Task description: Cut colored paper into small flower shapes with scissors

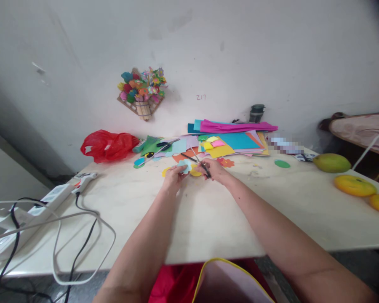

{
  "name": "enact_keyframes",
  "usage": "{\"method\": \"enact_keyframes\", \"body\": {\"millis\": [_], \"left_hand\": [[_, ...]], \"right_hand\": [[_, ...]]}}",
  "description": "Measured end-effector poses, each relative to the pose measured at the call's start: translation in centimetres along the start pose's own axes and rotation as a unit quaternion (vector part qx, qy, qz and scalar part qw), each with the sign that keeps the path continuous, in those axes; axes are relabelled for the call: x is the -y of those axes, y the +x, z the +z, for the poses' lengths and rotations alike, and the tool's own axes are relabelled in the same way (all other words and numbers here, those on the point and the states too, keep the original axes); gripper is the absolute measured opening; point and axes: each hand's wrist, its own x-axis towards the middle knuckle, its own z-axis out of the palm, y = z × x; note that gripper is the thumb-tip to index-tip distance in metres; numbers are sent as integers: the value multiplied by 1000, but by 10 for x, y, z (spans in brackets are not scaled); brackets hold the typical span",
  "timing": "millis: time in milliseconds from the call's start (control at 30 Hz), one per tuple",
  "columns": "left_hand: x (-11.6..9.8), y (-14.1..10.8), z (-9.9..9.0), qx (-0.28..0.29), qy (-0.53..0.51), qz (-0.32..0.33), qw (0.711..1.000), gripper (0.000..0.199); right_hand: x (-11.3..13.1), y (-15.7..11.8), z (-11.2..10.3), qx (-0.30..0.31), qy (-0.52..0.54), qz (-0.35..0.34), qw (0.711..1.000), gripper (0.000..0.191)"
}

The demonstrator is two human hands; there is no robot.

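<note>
A light blue paper flower (185,166) with a scalloped edge is pinched in my left hand (174,176). My right hand (215,169) grips black-handled scissors (205,168) that point up and to the left, their blades just right of the flower. Between my hands is a yellow paper piece (195,170); another yellow piece (166,171) lies by my left hand, partly covered. An orange paper flower (226,162) lies just beyond my right hand, with orange paper (183,156) behind the blue flower.
Coloured sheets (240,142) are stacked against the wall. A second pair of scissors (164,145) and a red plastic bag (109,145) lie to the left. Power strips (50,198) with loose cables occupy the left side. Mangoes (355,185) and a green disc (282,164) lie right.
</note>
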Motion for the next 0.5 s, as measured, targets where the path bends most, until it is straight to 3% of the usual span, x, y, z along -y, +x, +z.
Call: {"method": "enact_keyframes", "body": {"millis": [200,500], "left_hand": [[-1,-2,-2,51,47,-16,997,18],[1,-6,0,96,131,-16,987,26]], "right_hand": [[0,-1,-15,-8,88,-39,995,40],[4,-1,-7,-6,127,-46,991,36]]}}
